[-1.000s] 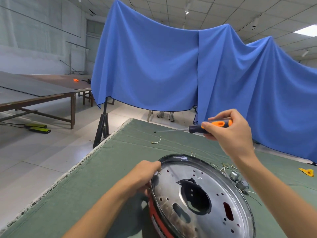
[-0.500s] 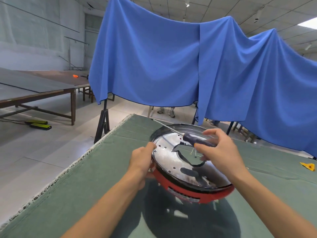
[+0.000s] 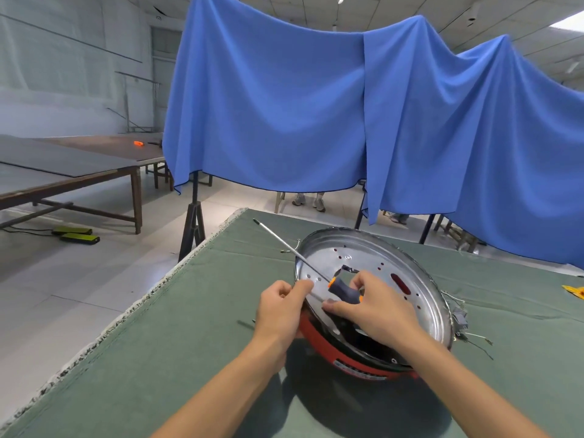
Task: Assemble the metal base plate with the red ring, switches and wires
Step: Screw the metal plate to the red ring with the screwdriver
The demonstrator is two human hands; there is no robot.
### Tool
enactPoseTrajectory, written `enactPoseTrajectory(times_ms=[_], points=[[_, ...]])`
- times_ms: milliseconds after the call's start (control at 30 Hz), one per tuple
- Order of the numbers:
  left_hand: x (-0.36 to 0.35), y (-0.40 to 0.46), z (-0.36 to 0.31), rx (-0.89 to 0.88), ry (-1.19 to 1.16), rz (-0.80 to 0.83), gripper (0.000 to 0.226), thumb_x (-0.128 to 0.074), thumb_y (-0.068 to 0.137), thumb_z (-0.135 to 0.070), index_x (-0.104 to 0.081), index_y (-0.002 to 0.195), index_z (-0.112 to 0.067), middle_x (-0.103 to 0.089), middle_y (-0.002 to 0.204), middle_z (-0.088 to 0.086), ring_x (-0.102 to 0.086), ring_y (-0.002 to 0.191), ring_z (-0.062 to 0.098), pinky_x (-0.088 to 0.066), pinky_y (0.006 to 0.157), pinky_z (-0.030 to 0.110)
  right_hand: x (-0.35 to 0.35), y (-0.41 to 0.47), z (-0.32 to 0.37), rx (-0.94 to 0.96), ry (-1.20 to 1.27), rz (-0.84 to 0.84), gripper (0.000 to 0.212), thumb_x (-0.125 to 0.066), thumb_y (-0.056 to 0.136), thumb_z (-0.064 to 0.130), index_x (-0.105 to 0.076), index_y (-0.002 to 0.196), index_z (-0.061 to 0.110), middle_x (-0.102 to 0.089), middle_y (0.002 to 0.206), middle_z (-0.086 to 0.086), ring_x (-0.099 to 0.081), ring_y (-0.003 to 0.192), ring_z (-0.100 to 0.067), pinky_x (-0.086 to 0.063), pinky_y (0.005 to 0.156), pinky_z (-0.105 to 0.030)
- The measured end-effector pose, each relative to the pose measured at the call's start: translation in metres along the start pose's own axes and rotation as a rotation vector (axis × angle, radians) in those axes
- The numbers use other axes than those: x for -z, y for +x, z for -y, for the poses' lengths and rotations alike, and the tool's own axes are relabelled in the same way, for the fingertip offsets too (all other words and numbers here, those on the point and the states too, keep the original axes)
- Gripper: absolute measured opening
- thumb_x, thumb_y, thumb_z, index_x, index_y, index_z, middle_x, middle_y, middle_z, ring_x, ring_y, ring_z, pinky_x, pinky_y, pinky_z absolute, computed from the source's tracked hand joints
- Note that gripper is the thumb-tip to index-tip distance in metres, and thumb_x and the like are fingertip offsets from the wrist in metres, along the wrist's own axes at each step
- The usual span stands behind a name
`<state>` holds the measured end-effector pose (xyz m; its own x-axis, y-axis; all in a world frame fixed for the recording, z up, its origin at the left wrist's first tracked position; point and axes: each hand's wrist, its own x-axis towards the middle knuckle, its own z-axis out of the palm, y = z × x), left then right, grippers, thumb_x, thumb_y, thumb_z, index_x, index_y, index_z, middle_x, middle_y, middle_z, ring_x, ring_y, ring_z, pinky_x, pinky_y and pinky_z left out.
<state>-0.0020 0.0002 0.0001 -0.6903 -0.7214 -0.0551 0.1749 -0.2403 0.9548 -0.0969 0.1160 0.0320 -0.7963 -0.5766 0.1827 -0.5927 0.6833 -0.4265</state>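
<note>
The left hand [image 3: 281, 306] is gripping the near-left rim of the round shiny metal base plate [image 3: 373, 279], which is sitting tilted in the red plastic ring [image 3: 350, 363] on the green-covered table [image 3: 189, 311]. The right hand [image 3: 376, 314] is curling its fingers around the orange-and-grey-handled screwdriver [image 3: 343, 287]. The plate could be sliding off the ring if the grip loosens.

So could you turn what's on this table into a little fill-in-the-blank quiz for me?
1. The right hand grips a ____ by its dark handle.
2. The metal plate sits on a ring coloured ____.
3. The left hand holds the plate's ____ edge.
4. The table is covered in ____ cloth.

Missing words: screwdriver; red; left; green
</note>
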Motion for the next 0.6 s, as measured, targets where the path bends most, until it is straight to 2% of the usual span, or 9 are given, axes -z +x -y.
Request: enactPoseTrajectory(times_ms=[133,200,300,367,400,467,533,600], points=[[-0.001,0.0,-0.002,0.046,-0.041,0.117,0.028,-0.059,0.09,-0.036,-0.054,0.08,-0.011,-0.056,0.075,0.007,-0.056,0.063,0.018,-0.054,0.057,0.037,0.005,0.004,-0.012,-0.047,0.086,-0.032,0.052,-0.069,0.066,0.069,-0.042,0.076,0.026,-0.057,0.059,0.01,-0.053,0.056,-0.005,-0.031,0.052,-0.029],[0.005,0.009,-0.003,0.024,0.04,0.064,0.029,-0.052,0.094,-0.032,-0.054,0.077,-0.009,-0.062,0.08,0.008,-0.058,0.066,0.018,-0.054,0.055,0.038,0.011,0.008,-0.019,-0.071,0.12,-0.037,0.052,-0.071,0.064,0.067,-0.043,0.075,0.024,-0.057,0.059,0.009,-0.055,0.057,-0.008,-0.033,0.054,-0.03],[0.026,0.026,-0.001,-0.098,0.283,-0.084,0.016,-0.056,0.089,-0.009,-0.056,0.072,-0.01,-0.065,0.074,0.009,-0.051,0.055,0.016,-0.051,0.046,0.033,0.015,0.01,-0.031,-0.097,0.147,-0.043,0.052,-0.073,0.064,0.065,-0.045,0.077,0.023,-0.06,0.062,0.007,-0.06,0.062,-0.014,-0.036,0.057,-0.031],[0.041,0.035,0.0,-0.182,0.532,-0.118,0.019,-0.056,0.082,-0.003,-0.06,0.071,-0.018,-0.067,0.071,0.005,-0.053,0.05,0.013,-0.054,0.052,0.032,0.013,0.01,-0.035,-0.104,0.132,-0.041,0.052,-0.073,0.065,0.065,-0.045,0.077,0.023,-0.058,0.062,0.007,-0.058,0.062,-0.013,-0.034,0.055,-0.03],[0.048,0.039,-0.001,-0.2,0.684,-0.118,0.021,-0.056,0.079,-0.004,-0.061,0.07,-0.023,-0.067,0.072,0.001,-0.057,0.051,0.01,-0.053,0.057,0.029,0.011,0.01,-0.036,-0.105,0.12,-0.039,0.052,-0.072,0.065,0.066,-0.045,0.077,0.023,-0.058,0.062,0.008,-0.057,0.061,-0.012,-0.033,0.054,-0.03],[0.058,0.043,-0.004,-0.197,0.945,-0.111,0.025,-0.053,0.076,-0.005,-0.06,0.069,-0.029,-0.066,0.074,-0.008,-0.063,0.068,0.011,-0.053,0.068,0.029,0.008,0.01,-0.036,-0.1,0.096,-0.035,0.052,-0.071,0.065,0.068,-0.044,0.077,0.024,-0.057,0.062,0.009,-0.055,0.06,-0.01,-0.032,0.053,-0.029],[0.066,0.045,-0.008,-0.176,1.076,-0.065,0.035,-0.045,0.075,0.0,-0.06,0.069,-0.03,-0.063,0.073,-0.012,-0.062,0.081,0.016,-0.052,0.077,0.031,0.008,0.011,-0.036,-0.091,0.087,-0.033,0.053,-0.071,0.065,0.068,-0.043,0.076,0.025,-0.058,0.064,0.009,-0.055,0.062,-0.01,-0.032,0.053,-0.029],[0.074,0.048,-0.01,-0.145,1.13,0.014,0.039,-0.043,0.077,0.005,-0.062,0.071,-0.029,-0.06,0.071,-0.013,-0.061,0.08,0.016,-0.05,0.074,0.025,0.008,0.011,-0.035,-0.091,0.077,-0.018,0.052,-0.07,0.065,0.069,-0.043,0.077,0.025,-0.058,0.068,0.009,-0.055,0.065,-0.01,-0.032,0.053,-0.029]])
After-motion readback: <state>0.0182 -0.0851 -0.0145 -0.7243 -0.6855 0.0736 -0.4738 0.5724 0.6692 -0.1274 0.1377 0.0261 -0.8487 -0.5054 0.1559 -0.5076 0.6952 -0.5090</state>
